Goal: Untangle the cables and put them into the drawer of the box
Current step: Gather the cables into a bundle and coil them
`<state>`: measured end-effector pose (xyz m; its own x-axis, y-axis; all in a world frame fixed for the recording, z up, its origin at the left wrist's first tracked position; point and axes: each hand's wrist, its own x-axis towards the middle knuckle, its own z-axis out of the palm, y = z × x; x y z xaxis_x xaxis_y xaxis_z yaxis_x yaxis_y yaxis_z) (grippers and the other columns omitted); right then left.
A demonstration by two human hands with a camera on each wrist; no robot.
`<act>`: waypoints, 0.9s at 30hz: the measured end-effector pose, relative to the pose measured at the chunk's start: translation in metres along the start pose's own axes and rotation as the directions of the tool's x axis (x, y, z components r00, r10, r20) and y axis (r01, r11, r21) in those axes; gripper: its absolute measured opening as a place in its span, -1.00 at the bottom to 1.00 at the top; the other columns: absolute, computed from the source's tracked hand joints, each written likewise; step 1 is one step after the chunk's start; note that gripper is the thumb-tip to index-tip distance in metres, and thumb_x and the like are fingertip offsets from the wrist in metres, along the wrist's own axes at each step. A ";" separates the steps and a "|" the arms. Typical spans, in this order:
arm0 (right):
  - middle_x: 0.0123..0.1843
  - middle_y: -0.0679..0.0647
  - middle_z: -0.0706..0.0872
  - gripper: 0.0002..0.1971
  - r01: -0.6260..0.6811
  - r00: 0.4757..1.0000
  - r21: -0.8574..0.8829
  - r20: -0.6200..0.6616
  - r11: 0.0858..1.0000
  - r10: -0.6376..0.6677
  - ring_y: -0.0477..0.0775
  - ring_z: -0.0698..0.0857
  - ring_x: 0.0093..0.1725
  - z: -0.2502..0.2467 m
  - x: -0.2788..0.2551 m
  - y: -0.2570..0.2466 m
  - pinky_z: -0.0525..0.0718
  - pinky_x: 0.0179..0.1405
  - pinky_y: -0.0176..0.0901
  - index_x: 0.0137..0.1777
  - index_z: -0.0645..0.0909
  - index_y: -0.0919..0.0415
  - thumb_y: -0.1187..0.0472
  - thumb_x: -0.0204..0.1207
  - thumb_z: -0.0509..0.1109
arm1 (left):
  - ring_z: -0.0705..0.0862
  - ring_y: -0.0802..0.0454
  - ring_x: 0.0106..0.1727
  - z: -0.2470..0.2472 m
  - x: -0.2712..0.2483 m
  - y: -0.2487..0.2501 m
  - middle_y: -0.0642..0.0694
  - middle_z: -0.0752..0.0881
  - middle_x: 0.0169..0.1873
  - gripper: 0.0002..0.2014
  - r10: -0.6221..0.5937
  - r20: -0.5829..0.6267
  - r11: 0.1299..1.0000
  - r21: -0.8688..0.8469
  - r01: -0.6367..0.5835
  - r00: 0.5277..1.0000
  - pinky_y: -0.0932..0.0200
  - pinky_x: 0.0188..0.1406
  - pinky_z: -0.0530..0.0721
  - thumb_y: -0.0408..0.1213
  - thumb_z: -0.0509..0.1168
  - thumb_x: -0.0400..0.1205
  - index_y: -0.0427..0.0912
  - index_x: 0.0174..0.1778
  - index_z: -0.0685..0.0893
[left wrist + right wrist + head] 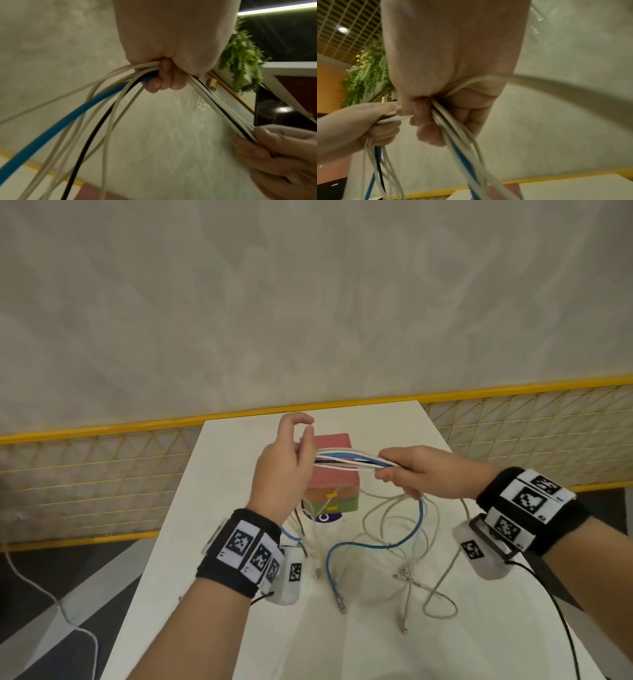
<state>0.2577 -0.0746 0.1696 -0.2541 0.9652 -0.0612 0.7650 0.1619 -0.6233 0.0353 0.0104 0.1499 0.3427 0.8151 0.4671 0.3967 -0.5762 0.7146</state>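
Observation:
A bundle of cables, white, blue and black, is stretched level between my two hands above the box. My left hand holds its left end with the lower fingers curled round it, while thumb and forefinger are lifted free. My right hand grips the right end in a fist. From both hands the cables hang in loops, and their ends lie on the white table. The box has a pink top, an orange drawer and a green drawer, both closed.
Loose loops of blue cable and white cable spread over the table in front of the box. A purple mark lies at the box's foot. A yellow mesh fence runs behind the table.

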 end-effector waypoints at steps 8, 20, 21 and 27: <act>-0.33 -0.04 0.60 -0.81 0.045 0.993 -0.164 -0.097 0.985 -0.061 -0.16 0.57 -0.36 0.017 0.012 -0.014 0.47 -0.30 -0.29 -0.08 0.50 0.01 0.11 0.72 0.10 | 0.66 -0.04 0.15 0.007 -0.001 0.000 -0.07 0.71 0.10 -0.73 0.083 0.035 0.981 0.172 -0.088 0.996 0.05 0.14 0.60 -0.21 0.10 0.75 -0.10 0.28 0.62; -0.21 -0.06 0.70 -0.88 0.099 0.992 -0.035 -0.075 0.994 -0.102 -0.07 0.63 -0.30 0.006 0.013 -0.019 0.60 -0.24 -0.10 0.07 0.62 0.05 0.11 0.57 0.39 | 0.43 0.00 -0.54 0.011 -0.004 0.026 0.01 0.41 -0.66 -0.42 -0.093 0.260 0.972 0.234 0.031 0.961 0.09 -0.50 0.28 0.10 0.04 0.75 -0.01 -0.63 0.35; -0.22 -0.17 0.68 -0.89 0.117 0.991 -0.017 -0.068 0.993 -0.118 -0.13 0.63 -0.28 0.004 0.011 -0.017 0.59 -0.25 -0.19 0.05 0.58 -0.07 0.14 0.57 0.39 | 0.38 -0.01 -0.56 0.010 -0.003 0.025 0.00 0.36 -0.67 -0.40 -0.115 0.254 0.977 0.202 0.064 0.960 0.09 -0.49 0.27 0.10 0.05 0.74 -0.03 -0.65 0.30; -0.03 -0.23 0.63 -0.78 0.030 0.991 -0.184 -0.121 0.982 -0.053 -0.15 0.64 -0.03 -0.006 0.007 0.009 0.63 0.10 -0.11 0.10 0.52 -0.05 0.22 0.54 0.42 | 0.41 -0.12 -0.50 0.004 0.002 0.014 -0.21 0.40 -0.58 -0.37 -0.158 0.205 0.987 0.046 0.152 0.966 0.01 -0.39 0.37 0.12 0.07 0.73 -0.25 -0.56 0.35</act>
<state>0.2662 -0.0648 0.1686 -0.2211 0.9730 0.0667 0.8527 0.2260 -0.4709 0.0450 0.0034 0.1591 0.4426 0.8664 0.2312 0.4831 -0.4475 0.7526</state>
